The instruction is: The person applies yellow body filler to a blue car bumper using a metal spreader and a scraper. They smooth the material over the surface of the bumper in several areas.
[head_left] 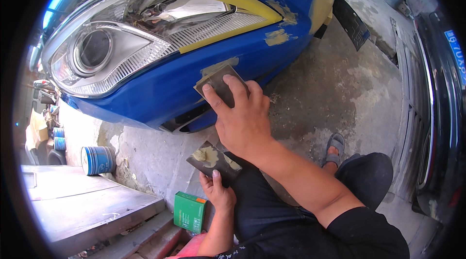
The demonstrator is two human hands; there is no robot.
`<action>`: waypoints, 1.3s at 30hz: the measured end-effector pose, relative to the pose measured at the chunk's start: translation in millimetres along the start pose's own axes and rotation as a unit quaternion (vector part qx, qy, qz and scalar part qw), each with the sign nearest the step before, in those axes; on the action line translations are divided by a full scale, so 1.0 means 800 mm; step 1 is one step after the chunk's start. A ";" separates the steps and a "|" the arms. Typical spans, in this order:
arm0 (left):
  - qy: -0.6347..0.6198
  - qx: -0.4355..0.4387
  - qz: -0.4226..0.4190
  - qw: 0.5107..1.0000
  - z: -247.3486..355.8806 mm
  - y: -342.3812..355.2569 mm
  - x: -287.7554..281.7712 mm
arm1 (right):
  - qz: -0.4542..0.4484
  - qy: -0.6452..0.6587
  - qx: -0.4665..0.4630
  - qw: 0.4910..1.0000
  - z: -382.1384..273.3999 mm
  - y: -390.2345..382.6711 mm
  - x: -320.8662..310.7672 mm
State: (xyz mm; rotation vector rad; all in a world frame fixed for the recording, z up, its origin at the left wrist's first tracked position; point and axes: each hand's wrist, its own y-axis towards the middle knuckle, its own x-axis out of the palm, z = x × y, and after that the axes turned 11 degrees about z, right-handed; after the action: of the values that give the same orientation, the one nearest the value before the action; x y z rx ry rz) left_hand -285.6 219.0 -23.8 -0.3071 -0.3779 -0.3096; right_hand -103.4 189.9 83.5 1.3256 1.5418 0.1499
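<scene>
My right hand (245, 120) grips a dark, flat putty spreader (213, 85), fingers laid across its face. Its far edge meets the blue car bumper (131, 106), beside a smear of yellowish putty (221, 64). Lower and to the left, my left hand (219, 195) pinches the edge of a dark putty board (224, 165), which carries a lump of the same putty (206, 155). Above the hands is a clear headlight (145, 40), its right-hand corner edged with yellow masking tape (259, 8). More putty patches (277, 37) mark the blue paint right of the tape.
A green box (189, 212) stands by my left forearm. Left of it are a pale metal panel (92, 196) and a blue-and-white tin (98, 160). My sandalled foot (335, 147) rests on the concrete floor. A dark car (439, 113) is at the far right.
</scene>
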 end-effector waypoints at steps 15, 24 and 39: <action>0.005 -0.002 -0.011 1.000 0.003 -0.002 0.005 | -0.037 -0.004 0.019 0.999 0.007 -0.016 -0.013; -0.077 -0.056 -0.020 0.995 0.054 -0.006 0.058 | -0.182 0.278 -0.006 0.943 0.046 -0.014 -0.094; -0.241 -0.099 -0.100 0.960 0.106 -0.010 0.116 | -0.317 0.181 -0.035 0.930 0.089 -0.050 -0.144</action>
State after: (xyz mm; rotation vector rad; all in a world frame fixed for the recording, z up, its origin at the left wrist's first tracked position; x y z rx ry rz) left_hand -232.7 219.3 91.1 -0.5450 -0.8654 -0.4736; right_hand -95.1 49.1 95.3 0.7098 2.1851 0.0380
